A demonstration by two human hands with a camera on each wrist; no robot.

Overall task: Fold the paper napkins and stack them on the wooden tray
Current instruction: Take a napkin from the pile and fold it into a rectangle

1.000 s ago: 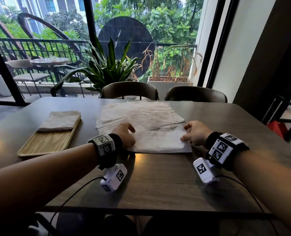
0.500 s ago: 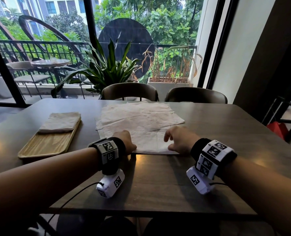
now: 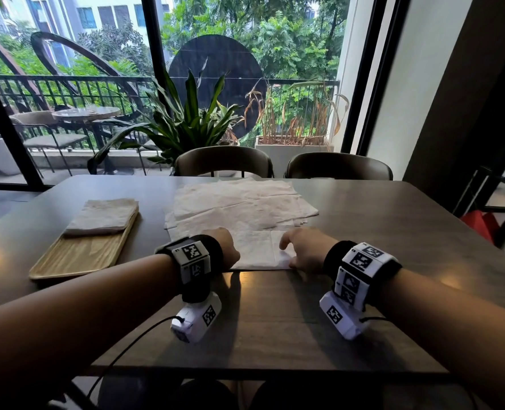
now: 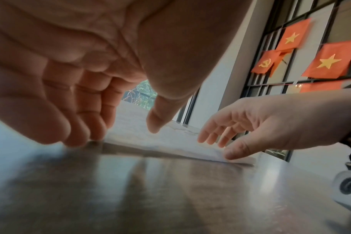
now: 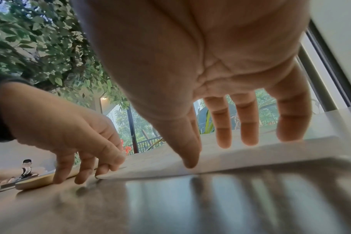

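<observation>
A white paper napkin (image 3: 258, 253) lies folded on the dark table, at the near edge of a spread pile of unfolded napkins (image 3: 239, 202). My left hand (image 3: 229, 247) holds down its left edge with fingertips (image 4: 80, 139) and thumb. My right hand (image 3: 300, 250) lies flat over its right part, with straight fingers (image 5: 248, 136) and thumb pressing on the paper (image 5: 260, 150). A wooden tray (image 3: 79, 255) lies to the left. It carries a stack of folded napkins (image 3: 103, 216) at its far end.
Two dark chairs (image 3: 224, 161) stand at the table's far side, before a glass wall with plants. The table (image 3: 274, 327) reaches to a near edge just below my wrists. A dark metal frame with something red (image 3: 479, 221) stands to the right.
My right hand has swept left and brought the napkin's right side over, so the napkin is now narrower. My left hand has stayed at the left edge.
</observation>
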